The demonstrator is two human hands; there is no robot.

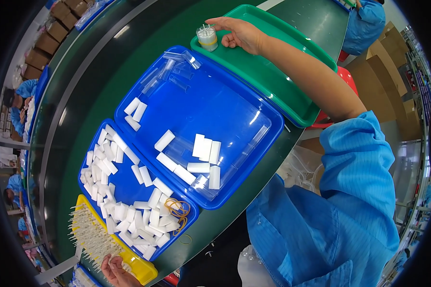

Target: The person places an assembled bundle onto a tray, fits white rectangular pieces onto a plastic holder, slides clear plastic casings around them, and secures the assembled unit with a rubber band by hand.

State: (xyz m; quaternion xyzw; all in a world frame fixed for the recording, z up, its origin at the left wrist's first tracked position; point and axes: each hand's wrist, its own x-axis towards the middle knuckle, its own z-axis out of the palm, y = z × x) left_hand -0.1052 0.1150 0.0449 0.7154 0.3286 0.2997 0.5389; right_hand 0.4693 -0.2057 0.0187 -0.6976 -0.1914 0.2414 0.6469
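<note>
My right hand (239, 34) reaches over the green tray (273, 64) at its far left corner. Its index finger stretches out to the top of a bundle of white-filled clear tubes (207, 39) with a yellow rubber band around it. The bundle stands upright, and the other fingers curl beside it without wrapping round it. At the lower edge, my left hand (117, 272) is at the near end of a yellow tray (146, 271) heaped with thin white sticks (93, 232). Its fingers are bent together; what they hold, if anything, is too small to name.
A large blue tray (215, 107) holds clear tubes (165, 71) and white foam-like blocks (166, 141). Beside it, a smaller blue tray (129, 184) is piled with white blocks (143, 225) and rubber bands (178, 209). Another person (364, 26) sits at the far right.
</note>
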